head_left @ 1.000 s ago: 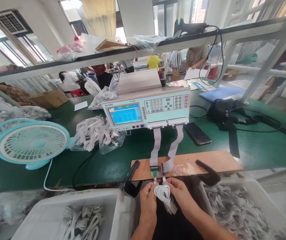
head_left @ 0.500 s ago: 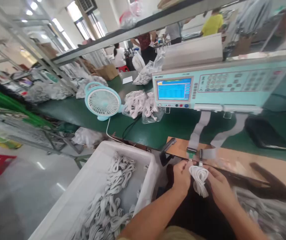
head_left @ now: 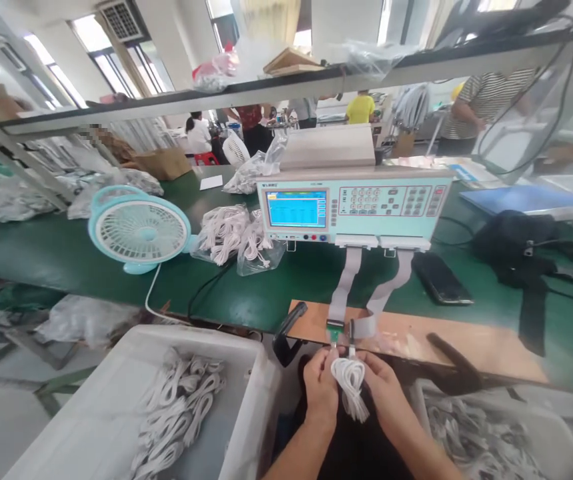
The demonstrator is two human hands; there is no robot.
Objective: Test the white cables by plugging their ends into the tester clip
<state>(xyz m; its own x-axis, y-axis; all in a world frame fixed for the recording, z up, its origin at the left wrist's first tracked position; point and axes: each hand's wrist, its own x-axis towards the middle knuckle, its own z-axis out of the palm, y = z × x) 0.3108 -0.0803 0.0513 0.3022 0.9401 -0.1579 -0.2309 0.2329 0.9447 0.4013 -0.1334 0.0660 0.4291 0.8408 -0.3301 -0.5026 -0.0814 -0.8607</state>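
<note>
Between my hands hangs a coiled white cable bundle (head_left: 350, 387), just below the wooden board's front edge. My left hand (head_left: 322, 383) is closed on a cable end at the green connector board (head_left: 335, 333). My right hand (head_left: 379, 381) is closed around the bundle's other side, near a dark connector (head_left: 351, 333). Grey ribbon cables (head_left: 345, 283) run from these connectors up to the light-blue tester (head_left: 356, 207), whose screen is lit. The exact fingertip contact is too small to make out.
A white bin (head_left: 251, 393) of coiled cables stands at the left, another bin (head_left: 561, 427) at the right. A black clamp (head_left: 286, 333) grips the wooden board (head_left: 496, 347). On the green table are a fan (head_left: 141, 230), bagged cables (head_left: 223, 233) and a phone (head_left: 441, 279).
The camera view has turned to the right, so the tester, bins and hands appear further left and lower. My hands keep the same hold on the cable bundle at the connectors.
</note>
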